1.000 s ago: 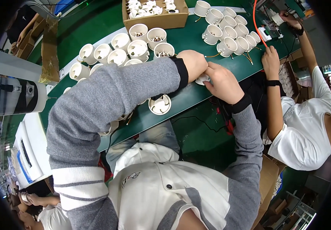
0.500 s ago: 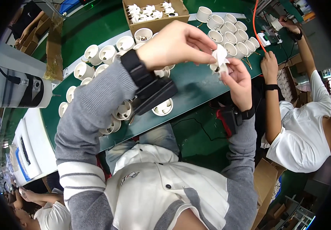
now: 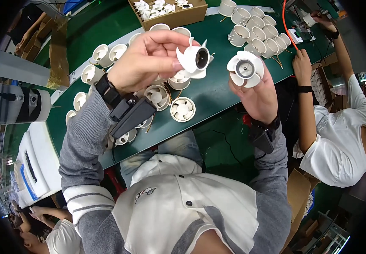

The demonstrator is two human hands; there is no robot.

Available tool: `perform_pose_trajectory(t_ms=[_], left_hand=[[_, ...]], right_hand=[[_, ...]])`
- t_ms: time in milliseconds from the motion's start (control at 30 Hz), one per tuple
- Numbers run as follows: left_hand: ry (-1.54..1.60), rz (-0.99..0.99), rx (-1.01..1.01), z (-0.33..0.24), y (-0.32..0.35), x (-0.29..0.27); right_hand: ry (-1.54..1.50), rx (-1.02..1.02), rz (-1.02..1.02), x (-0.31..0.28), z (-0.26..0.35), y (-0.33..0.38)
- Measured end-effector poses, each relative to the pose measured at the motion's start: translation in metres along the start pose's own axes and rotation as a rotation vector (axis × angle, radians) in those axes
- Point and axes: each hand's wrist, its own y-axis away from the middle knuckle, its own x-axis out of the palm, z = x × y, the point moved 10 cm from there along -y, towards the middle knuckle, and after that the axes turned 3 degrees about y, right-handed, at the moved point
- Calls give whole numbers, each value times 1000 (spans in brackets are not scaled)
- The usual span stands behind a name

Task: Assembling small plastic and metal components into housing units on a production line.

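My left hand (image 3: 138, 63) pinches a white fan impeller (image 3: 187, 61) by its blades, with the dark hollow of its hub turned toward the right. A second white fan impeller (image 3: 245, 67) is held up in my right hand (image 3: 260, 98), its round grey centre facing me and my fingers behind and below it. The two impellers are a short distance apart above the green table (image 3: 214, 91). Below my left hand, a round white fan housing (image 3: 183, 109) with blades inside lies near the table's front edge.
More white fan housings (image 3: 92, 74) stand at the left, partly behind my left arm. Another cluster of white housings (image 3: 257, 34) with wires stands at the back right. A cardboard box (image 3: 178, 17) at the back holds several impellers. To the right, a co-worker's arm (image 3: 303, 97) reaches onto the table.
My hands were close together at the white impellers and have since drawn apart. The left moved left with one impeller; the right holds the other, now turned to show its centre.
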Motion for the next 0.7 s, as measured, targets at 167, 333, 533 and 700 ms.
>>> perform_pose_trajectory(t_ms=[167, 333, 533, 700], left_hand=[[-983, -134, -24, -27, -23, -64], [-1619, -103, 105, -28, -53, -76], [-1770, 154, 113, 0, -94, -53], [-1839, 360, 51, 27, -102, -32]], right_hand=[[699, -128, 79, -1, 10, -53], [1457, -244, 235, 34, -2, -95], [1863, -235, 424, 46, -39, -108], [1941, -114, 489, 42, -59, -110]])
